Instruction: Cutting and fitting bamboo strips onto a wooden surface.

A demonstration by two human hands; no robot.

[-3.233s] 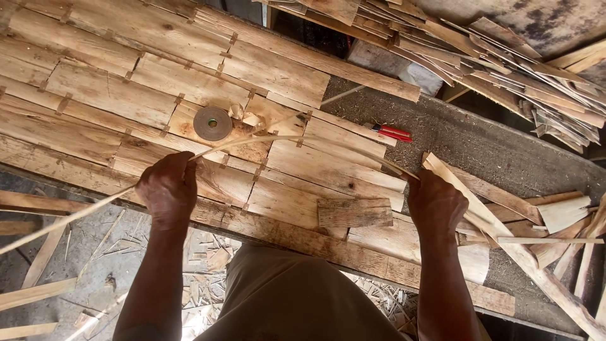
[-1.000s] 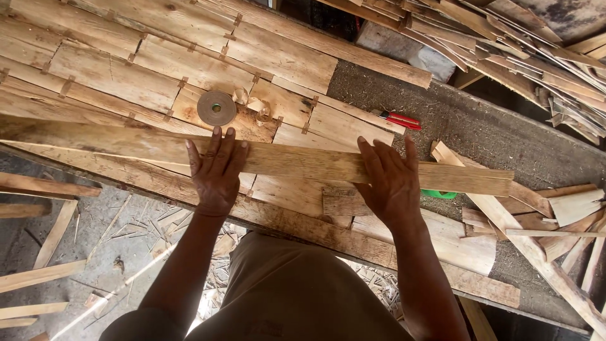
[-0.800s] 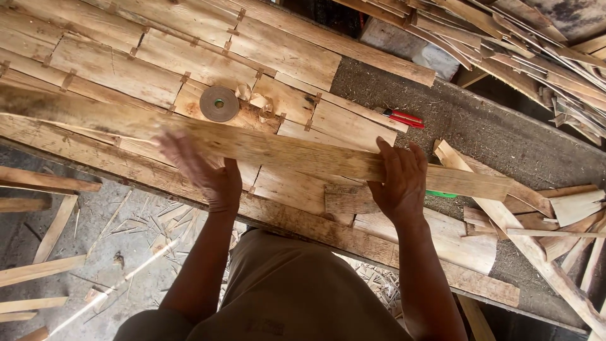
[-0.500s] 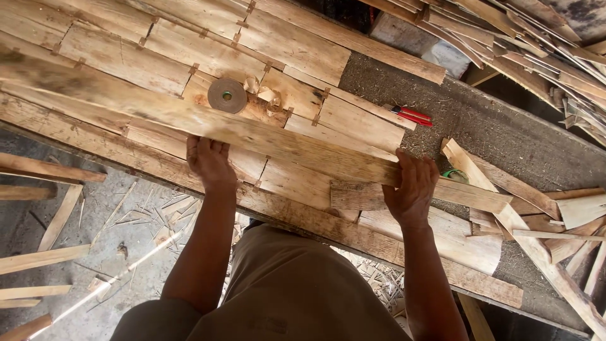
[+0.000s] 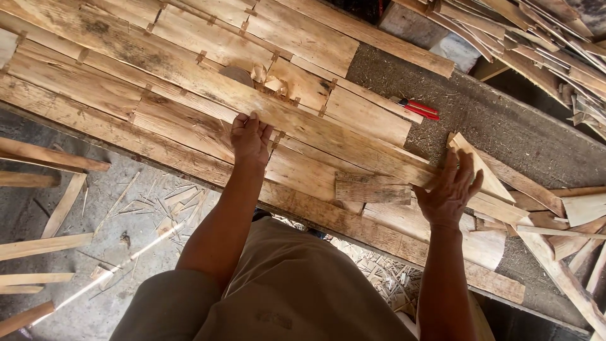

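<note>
A long rough wooden plank (image 5: 189, 82) lies diagonally across a bench top of pale boards (image 5: 315, 38). My left hand (image 5: 250, 137) presses on the plank's near edge, fingers curled against it, just below the circular saw blade (image 5: 237, 74), which the plank half covers. My right hand (image 5: 449, 188) lies flat with fingers spread on the plank's right end, next to a small wood block (image 5: 372, 188).
Red-handled pliers (image 5: 415, 108) lie on the grey surface at the right. Wood offcuts and wedges (image 5: 568, 208) pile up at the right edge, thin strips (image 5: 536, 38) at the top right. Loose slats (image 5: 44, 246) and shavings lie on the floor at the left.
The plank has slid away from me and to the upper left across the bench, now covering part of the saw blade. Both hands moved with it; my right hand has opened flat.
</note>
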